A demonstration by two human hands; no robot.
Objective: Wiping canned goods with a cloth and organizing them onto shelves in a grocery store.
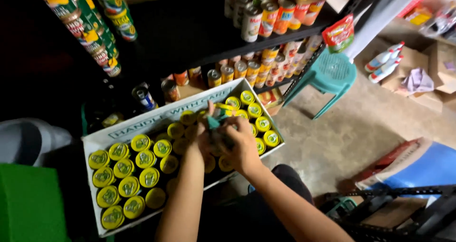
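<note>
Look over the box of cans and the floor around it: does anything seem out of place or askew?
Mostly tidy: the yellow-lidded cans stand upright in rows in the white cardboard box. Two things stand out: a gap in the rows under both hands, and two white spray bottles lying on their sides on cardboard boxes to the right.

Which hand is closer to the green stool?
The right hand. It is over the box's right half, on the side toward the green stool; the left hand sits beside it, farther from the stool.

Bare concrete floor [342, 132] open at right, teal stool [332, 75] far right, packed shelf [266, 42] close behind box [142, 123], cans [137, 166] filling box tightly.
</note>
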